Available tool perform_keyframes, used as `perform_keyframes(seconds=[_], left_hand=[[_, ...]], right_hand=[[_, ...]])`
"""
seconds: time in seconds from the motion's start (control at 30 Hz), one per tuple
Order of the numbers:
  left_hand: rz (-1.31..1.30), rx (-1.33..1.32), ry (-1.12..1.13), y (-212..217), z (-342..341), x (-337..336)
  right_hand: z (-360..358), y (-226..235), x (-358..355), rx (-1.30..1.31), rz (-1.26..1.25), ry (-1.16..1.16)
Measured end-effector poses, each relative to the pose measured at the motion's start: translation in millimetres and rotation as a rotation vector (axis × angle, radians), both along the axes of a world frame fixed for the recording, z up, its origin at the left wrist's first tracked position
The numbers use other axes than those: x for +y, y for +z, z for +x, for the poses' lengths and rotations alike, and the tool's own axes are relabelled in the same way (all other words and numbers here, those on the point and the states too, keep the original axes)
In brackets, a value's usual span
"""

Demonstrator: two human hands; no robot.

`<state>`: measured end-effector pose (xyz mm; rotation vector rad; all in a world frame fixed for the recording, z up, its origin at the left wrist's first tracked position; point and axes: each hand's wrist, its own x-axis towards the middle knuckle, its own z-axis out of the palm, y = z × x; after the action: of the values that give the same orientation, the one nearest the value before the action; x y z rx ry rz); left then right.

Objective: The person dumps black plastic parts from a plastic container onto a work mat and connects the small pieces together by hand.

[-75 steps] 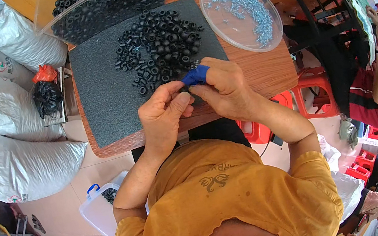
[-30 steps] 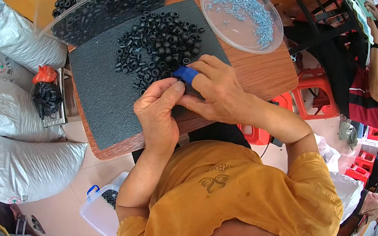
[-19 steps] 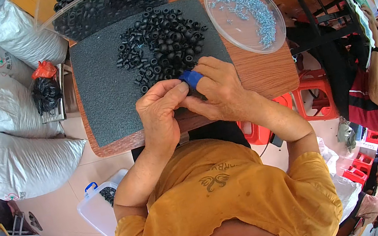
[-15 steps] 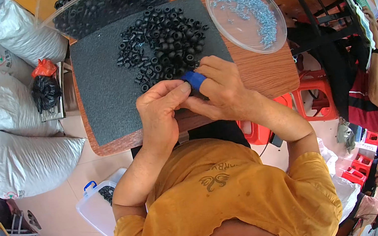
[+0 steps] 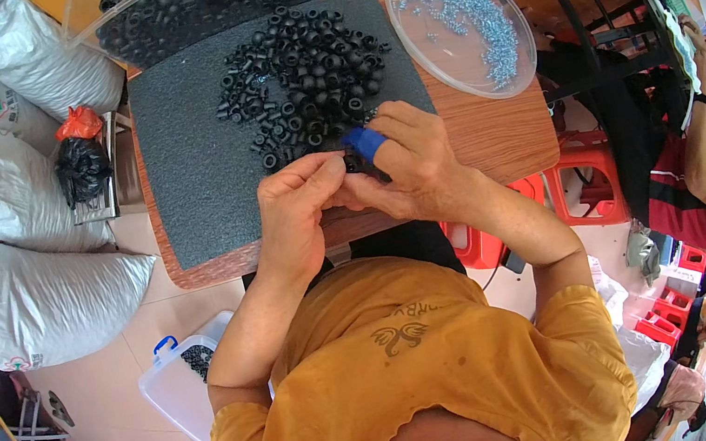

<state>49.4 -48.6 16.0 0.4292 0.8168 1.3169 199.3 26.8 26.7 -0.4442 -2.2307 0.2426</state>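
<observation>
Between both hands [image 5: 361, 183], small black ring [image 5: 353, 164], orientation hidden.

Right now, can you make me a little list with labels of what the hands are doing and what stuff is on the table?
left hand: pinching a small black part at the fingertips
right hand: meets the left hand at that part, a blue wrap on one finger
black rubber rings: loose pile on the mat, just beyond the hands
dark foam mat: covers the left of the wooden table
clear round dish: right of the pile, holds small bluish metal bits
</observation>
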Motion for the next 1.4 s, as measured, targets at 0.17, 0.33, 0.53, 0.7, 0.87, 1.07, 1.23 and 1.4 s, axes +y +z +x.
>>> perform_keyframes(seconds=[0.17, 0.33, 0.53, 0.7, 0.87, 1.07, 1.23, 1.4], left_hand=[[-0.027, 0.057, -0.039, -1, -1, -1], [0.040, 0.192, -0.037, 0, -3, -3], [0.031, 0.318, -0.086, 5, -4, -4], [-0.005, 0.382, -0.129, 12, 1, -7], [-0.017, 0.335, -0.140, 9, 6, -9], [-0.044, 0.056, -0.181, 6, 3, -6], [-0.021, 0.268, -0.222, 6, 4, -11], [0.035, 0.383, -0.208, 10, 7, -9]], right_hand=[[5, 2, -4, -0.108, -0.049, -0.001], [7, 9, -4, -0.154, -0.052, 0.057], [7, 13, -4, -0.149, 0.011, 0.120], [7, 10, -2, -0.092, 0.084, 0.157], [15, 13, -1, -0.180, 0.052, 0.205], [15, 7, 0, -0.065, 0.057, 0.125], [16, 8, -2, -0.095, 0.052, 0.169], [15, 12, 0, -0.087, 0.107, 0.196]])
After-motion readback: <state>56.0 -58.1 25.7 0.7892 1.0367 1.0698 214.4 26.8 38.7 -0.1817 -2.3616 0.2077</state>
